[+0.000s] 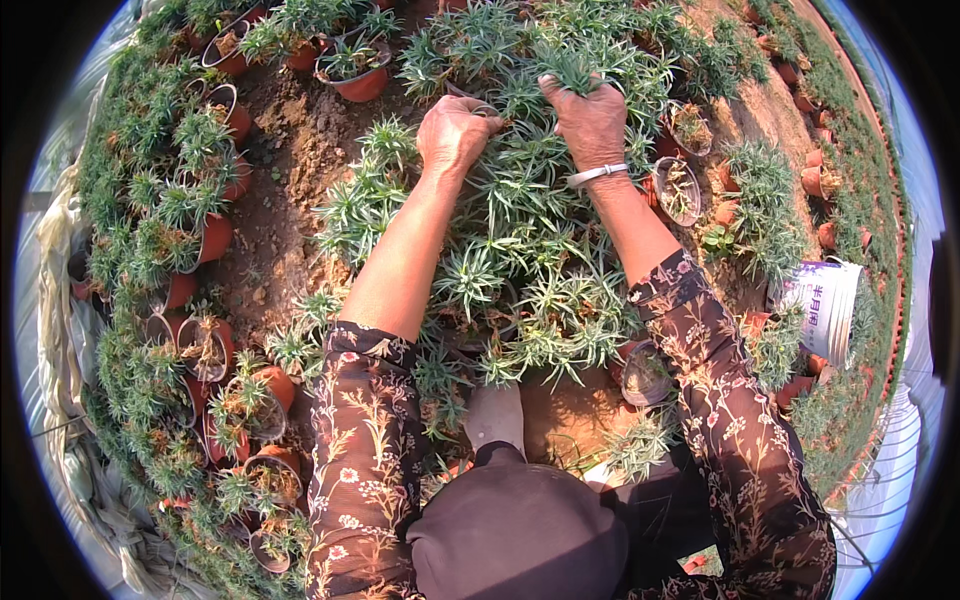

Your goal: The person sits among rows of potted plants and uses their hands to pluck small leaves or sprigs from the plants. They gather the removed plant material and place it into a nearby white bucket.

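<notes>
My right hand [589,112] is closed around a tuft of narrow-leaved green cuttings [574,71], whose tips spread above the fist. To its left, my left hand [459,127] is bent down into the plants with curled fingers, close to a pot rim [471,96]. Whether it grips a stem is hidden by the hand. Dense potted plants with spiky grey-green leaves [525,180] lie beneath both hands and stretch back towards my body. A pale band circles my right wrist.
Rows of potted plants stand at the left, many in tilted terracotta-coloured pots [216,238]. Bare soil [300,142] runs between them and the middle plants. At the right are pots with withered stems [677,191] and a white bucket [825,307]. My shoe [495,416] is below the plants.
</notes>
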Tool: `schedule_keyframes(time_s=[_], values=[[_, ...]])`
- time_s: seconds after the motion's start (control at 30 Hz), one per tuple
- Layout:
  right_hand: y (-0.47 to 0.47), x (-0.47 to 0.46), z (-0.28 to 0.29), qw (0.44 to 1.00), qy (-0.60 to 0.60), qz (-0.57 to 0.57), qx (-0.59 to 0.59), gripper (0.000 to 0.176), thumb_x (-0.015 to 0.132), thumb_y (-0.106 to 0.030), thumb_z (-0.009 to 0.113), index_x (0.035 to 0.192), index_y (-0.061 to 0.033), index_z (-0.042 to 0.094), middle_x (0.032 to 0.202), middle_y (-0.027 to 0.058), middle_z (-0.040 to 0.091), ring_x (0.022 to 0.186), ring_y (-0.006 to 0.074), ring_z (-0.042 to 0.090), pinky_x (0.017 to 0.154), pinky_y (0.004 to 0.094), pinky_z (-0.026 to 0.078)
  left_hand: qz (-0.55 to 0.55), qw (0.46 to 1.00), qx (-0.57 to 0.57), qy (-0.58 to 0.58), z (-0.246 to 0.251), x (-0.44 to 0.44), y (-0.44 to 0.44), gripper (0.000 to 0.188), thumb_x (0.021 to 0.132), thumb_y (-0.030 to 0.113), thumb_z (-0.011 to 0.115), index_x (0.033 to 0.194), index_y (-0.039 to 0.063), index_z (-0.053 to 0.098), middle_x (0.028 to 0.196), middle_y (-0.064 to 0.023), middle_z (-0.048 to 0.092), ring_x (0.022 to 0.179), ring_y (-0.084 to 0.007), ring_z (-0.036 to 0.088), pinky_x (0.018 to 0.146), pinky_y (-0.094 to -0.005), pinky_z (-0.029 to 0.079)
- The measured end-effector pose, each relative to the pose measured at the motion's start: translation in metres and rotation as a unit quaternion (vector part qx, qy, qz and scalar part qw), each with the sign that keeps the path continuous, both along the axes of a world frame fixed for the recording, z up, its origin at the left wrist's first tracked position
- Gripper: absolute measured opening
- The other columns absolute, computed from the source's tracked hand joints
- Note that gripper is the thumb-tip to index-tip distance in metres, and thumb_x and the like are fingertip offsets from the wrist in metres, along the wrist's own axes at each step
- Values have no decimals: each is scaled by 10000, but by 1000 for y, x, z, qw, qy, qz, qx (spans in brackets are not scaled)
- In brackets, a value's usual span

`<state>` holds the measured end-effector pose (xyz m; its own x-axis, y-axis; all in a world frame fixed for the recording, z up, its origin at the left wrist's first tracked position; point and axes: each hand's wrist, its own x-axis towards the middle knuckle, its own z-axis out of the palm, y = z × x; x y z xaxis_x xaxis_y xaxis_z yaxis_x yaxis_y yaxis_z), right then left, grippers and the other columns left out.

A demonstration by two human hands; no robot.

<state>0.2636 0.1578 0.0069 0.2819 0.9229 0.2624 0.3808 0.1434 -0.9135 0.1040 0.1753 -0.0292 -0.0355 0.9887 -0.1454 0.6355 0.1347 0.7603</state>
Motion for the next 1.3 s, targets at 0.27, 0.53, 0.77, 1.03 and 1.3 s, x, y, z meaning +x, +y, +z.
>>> schedule_keyframes(time_s=[0.27,0.53,0.77,1.03,1.3], values=[[-18,73,34,944,287,60,-152,180,786,-136,653,867,25,647,768,80,654,560,111,587,406,196,370,-9,996,28,-82,-16,-8,-1,396,641,301,785,959,78,709,957,-87,667,849,-199,620,775,-303,472],[-40,120,35,942,290,77,-153,207,807,-186,688,874,5,644,802,72,649,574,99,586,411,181,377,-36,993,5,-113,7,-10,-8,333,660,327,726,920,121,728,895,-85,687,817,-219,645,766,-311,479],[-56,107,40,960,204,81,-174,234,768,-266,737,770,-46,658,706,55,663,555,72,613,385,181,341,-79,932,345,78,50,13,-25,173,718,187,697,879,126,709,1038,-54,640,1063,-265,541,915,-391,423],[-70,93,40,945,47,187,-266,148,788,-112,686,920,-51,658,679,-30,580,535,53,512,482,201,408,-155,964,170,-135,54,52,-29,161,832,91,630,981,61,683,891,-34,678,814,-101,616,759,-247,486],[-93,83,28,942,-170,266,-117,257,696,-60,573,939,-67,655,834,184,638,786,344,627,699,388,494,-142,967,32,-208,26,63,16,217,864,115,570,1028,-11,637,900,-86,662,820,-135,616,782,-261,499]])
